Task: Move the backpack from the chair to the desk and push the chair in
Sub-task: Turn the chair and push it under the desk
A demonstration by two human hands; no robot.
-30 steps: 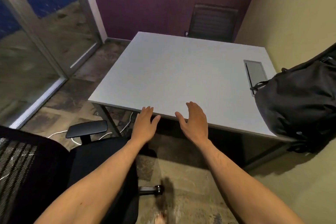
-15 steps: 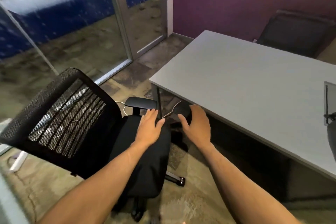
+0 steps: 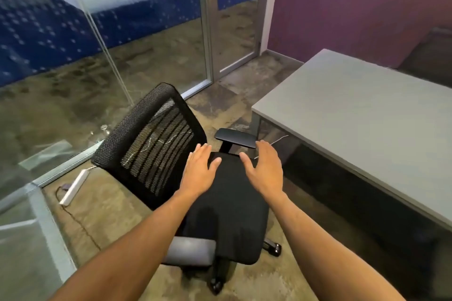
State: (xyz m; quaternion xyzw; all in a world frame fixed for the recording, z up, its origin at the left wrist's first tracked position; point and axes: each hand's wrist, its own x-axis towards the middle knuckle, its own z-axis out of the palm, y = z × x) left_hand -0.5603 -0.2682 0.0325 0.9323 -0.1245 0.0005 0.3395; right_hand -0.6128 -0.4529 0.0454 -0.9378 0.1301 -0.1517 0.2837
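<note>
A black office chair (image 3: 230, 222) with a mesh back (image 3: 151, 144) stands on the floor left of the grey desk (image 3: 362, 115), its seat bare and turned toward the desk. My left hand (image 3: 199, 171) hovers open over the rear of the seat, near the mesh back. My right hand (image 3: 265, 168) is open too, fingers spread, just below the far armrest (image 3: 236, 137). Neither hand holds anything. The backpack is out of view.
A glass wall and a glass door (image 3: 232, 14) close the room at left and behind the chair. A white power strip (image 3: 73, 187) with its cable lies on the floor by the glass. A second chair (image 3: 430, 54) stands at the desk's far side.
My view has swung left from the desk and the backpack to the chair. Both hands have moved from the desk edge to above the chair seat, still open.
</note>
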